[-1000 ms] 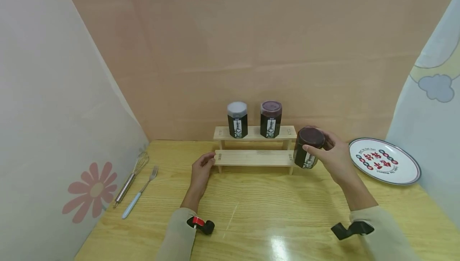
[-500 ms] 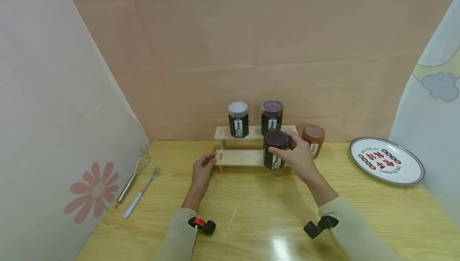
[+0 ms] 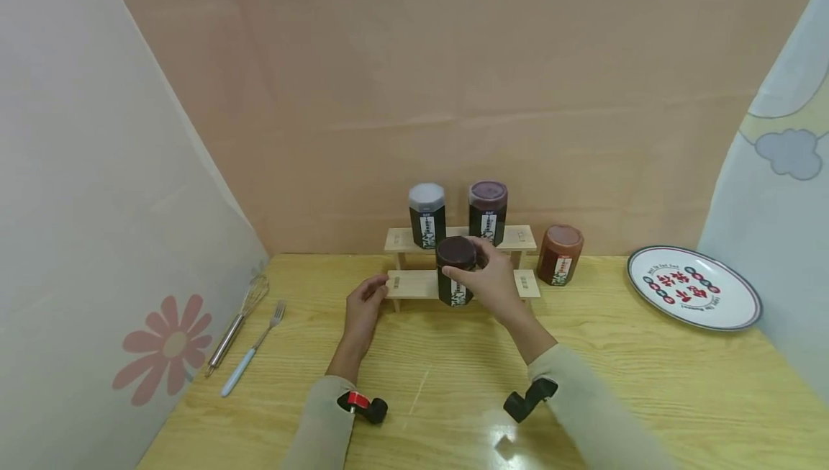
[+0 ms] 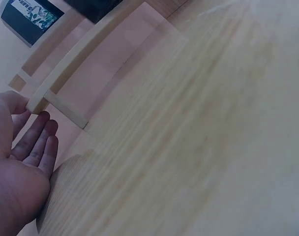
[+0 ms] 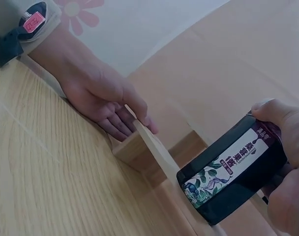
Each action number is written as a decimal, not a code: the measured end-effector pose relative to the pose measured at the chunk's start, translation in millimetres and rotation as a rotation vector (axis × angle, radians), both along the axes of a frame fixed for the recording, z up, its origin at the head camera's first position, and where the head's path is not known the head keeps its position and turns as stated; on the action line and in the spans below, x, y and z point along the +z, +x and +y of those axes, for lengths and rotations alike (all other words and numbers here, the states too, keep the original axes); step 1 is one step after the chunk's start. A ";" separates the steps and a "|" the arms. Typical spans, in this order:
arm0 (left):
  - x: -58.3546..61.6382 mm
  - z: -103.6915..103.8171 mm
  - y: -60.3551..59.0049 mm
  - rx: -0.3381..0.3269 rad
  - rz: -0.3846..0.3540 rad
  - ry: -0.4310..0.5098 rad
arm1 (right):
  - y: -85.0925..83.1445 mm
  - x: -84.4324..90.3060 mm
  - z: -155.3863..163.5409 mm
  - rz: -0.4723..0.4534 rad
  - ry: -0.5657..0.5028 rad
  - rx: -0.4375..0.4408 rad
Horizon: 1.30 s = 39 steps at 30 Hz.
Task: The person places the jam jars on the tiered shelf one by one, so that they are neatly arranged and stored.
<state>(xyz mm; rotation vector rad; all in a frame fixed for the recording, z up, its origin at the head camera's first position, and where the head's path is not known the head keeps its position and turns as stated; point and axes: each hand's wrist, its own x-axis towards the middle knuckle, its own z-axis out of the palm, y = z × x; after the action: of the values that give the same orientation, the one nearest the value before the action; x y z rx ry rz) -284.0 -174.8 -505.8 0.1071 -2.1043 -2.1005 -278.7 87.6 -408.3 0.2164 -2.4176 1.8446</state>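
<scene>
Wooden table (image 3: 453, 383), stepped wooden rack (image 3: 414, 283), brown-lidded jar (image 3: 560, 254), patterned plate (image 3: 694, 287), whisk (image 3: 237, 322), fork (image 3: 251, 347).

Both forearms extended forward, sleeves to the wrists. Left hand (image 3: 363, 306): fingers straight and relaxed, thumb up, palm facing inward, nothing held. Right hand (image 3: 494, 279): raised slightly higher, fingers and thumb curled in a grip from above, wrist bent down.

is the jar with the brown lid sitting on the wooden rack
No, the jar with the brown lid stands on the table, to the right of the wooden rack.
</scene>
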 end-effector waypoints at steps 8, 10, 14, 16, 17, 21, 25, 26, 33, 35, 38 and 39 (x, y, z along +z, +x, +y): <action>-0.2 -0.7 -0.4 -0.003 -0.007 0.009 | -2.5 -0.8 -20.0 0.025 -0.006 -0.007; -0.6 -0.7 -0.6 -0.002 -0.008 0.008 | -4.0 -1.1 -23.6 0.020 -0.003 -0.009; -1.0 -0.4 -1.1 -0.003 -0.011 0.012 | -6.8 -1.3 -29.8 0.036 0.000 -0.018; -0.9 0.0 -1.7 -0.003 -0.013 0.015 | -8.0 -1.5 -32.8 0.045 -0.006 -0.030; -0.7 0.1 -2.0 -0.003 -0.017 0.017 | -8.5 -1.5 -34.4 0.049 -0.007 -0.038; 0.8 1.2 -2.6 0.005 -0.019 0.013 | -10.1 -3.0 -40.7 0.082 0.008 -0.066; 2.4 2.8 -1.6 0.008 -0.017 0.013 | -10.7 -4.5 -43.7 0.123 0.026 -0.057; 2.7 3.0 -1.3 0.008 -0.017 0.013 | -10.3 -4.6 -43.3 0.128 0.025 -0.047; 1.6 0.1 -0.8 -0.004 -0.028 0.023 | -8.3 -14.2 -28.3 0.083 -0.027 0.070; 1.3 -0.4 -0.6 -0.005 -0.027 0.016 | -9.0 -18.7 -23.4 0.088 -0.048 0.096; 0.7 0.0 -0.7 -0.004 -0.027 0.006 | -11.9 -26.1 -18.9 0.114 -0.068 0.117; 0.6 0.5 -0.9 -0.007 -0.025 0.005 | -12.8 -27.9 -18.1 0.119 -0.076 0.119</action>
<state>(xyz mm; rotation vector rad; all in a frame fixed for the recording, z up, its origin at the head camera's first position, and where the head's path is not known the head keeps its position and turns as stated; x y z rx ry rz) -284.9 -174.3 -505.2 0.1271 -2.1162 -2.1194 -291.5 69.5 -436.2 0.4595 -2.2970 1.9074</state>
